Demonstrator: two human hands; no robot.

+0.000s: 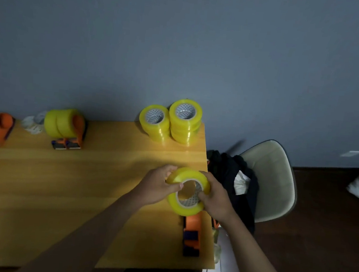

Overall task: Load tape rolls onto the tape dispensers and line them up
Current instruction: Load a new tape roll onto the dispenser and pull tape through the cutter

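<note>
Fingers of left hand [158,185] and right hand [217,199] curled round yellow tape roll [187,191], held over orange dispenser [192,231] (table's near right edge). Best lowered level, core centred on hub.

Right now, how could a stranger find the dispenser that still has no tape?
Go to the wooden table's right edge, beside the chair. The empty dispenser lies just below the hands. Unlike the two loaded dispensers far left, it carries no yellow roll.
</note>
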